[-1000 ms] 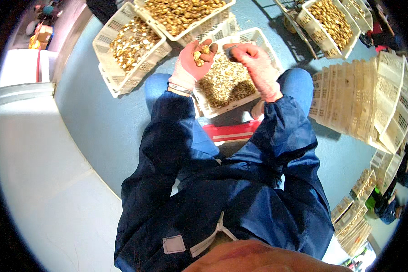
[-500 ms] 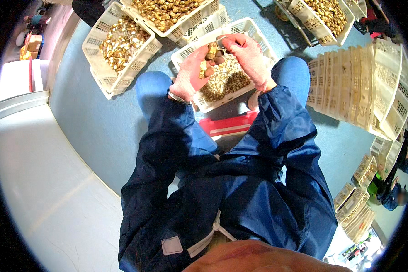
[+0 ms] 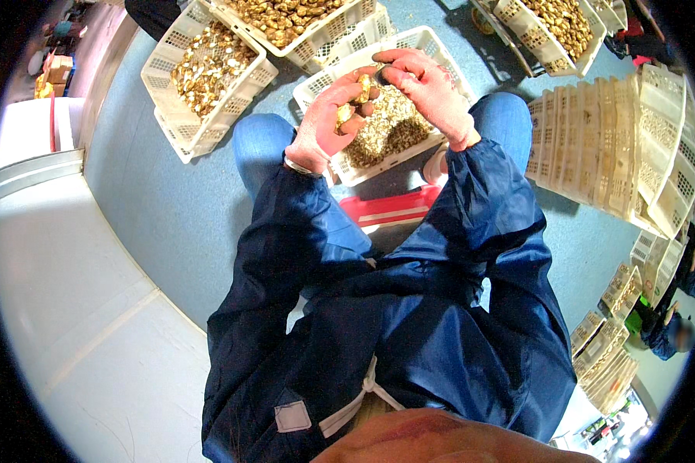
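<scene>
Left fingers (image 3: 346, 85): pink-gloved with dark tips, curled around two glossy golden-brown rounded lumps (image 3: 364, 89), one near the tips, one lower against the palm.
Right fingers (image 3: 403, 59): also pink-gloved, bent in close beside the upper lump; whether they pinch anything, I cannot tell.
Lumps: held above a white perforated plastic crate (image 3: 388, 167) containing small pale and brown pieces (image 3: 398, 127).
Left crate: white slatted plastic bin (image 3: 201, 143), with mixed golden and pale pieces inside.
Far crate: white plastic bin (image 3: 310, 52) heaped with golden-brown lumps.
Right side: tall, leaning stack of nested off-white crates (image 3: 579, 139).
Floor: blue, smooth surface (image 3: 185, 224) beneath the crates.
</scene>
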Demonstrator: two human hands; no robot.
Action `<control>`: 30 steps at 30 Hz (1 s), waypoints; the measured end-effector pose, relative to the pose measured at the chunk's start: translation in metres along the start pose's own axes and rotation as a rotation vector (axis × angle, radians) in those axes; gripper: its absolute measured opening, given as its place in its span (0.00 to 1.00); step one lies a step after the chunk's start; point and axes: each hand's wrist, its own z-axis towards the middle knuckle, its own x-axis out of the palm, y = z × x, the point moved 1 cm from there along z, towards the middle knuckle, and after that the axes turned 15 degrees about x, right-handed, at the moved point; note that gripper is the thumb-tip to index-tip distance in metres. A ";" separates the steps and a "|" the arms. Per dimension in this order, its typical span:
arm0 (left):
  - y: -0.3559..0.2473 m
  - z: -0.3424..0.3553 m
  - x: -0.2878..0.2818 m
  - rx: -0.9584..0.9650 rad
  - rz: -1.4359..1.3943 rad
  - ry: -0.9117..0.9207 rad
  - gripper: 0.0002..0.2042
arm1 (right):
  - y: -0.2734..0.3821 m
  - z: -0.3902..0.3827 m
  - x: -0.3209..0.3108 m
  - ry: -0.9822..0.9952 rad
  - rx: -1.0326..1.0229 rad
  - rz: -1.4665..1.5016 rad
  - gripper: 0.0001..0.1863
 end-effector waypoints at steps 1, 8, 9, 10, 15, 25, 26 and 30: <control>-0.001 -0.001 0.001 -0.057 -0.075 -0.020 0.25 | 0.000 0.000 -0.001 -0.004 0.069 0.045 0.12; 0.001 -0.003 0.003 -0.137 -0.194 -0.081 0.20 | 0.007 -0.001 0.000 0.047 0.019 -0.034 0.12; 0.002 -0.004 0.001 -0.057 -0.059 -0.020 0.19 | 0.008 0.000 0.000 0.041 0.043 -0.036 0.12; 0.001 -0.002 0.003 -0.184 -0.228 -0.103 0.18 | 0.006 0.003 -0.003 0.032 0.067 -0.042 0.12; -0.004 0.008 0.009 -0.524 -0.704 -0.334 0.18 | 0.004 -0.002 0.002 0.072 0.071 -0.004 0.13; -0.004 0.012 0.012 -0.528 -0.489 -0.362 0.19 | -0.004 0.003 0.005 0.075 0.316 0.186 0.13; -0.006 0.012 0.011 -0.524 -0.480 -0.350 0.19 | -0.004 0.003 0.004 0.067 0.304 0.163 0.13; 0.004 0.008 0.014 -0.526 -0.427 -0.394 0.18 | 0.006 -0.002 0.007 0.067 0.129 0.040 0.14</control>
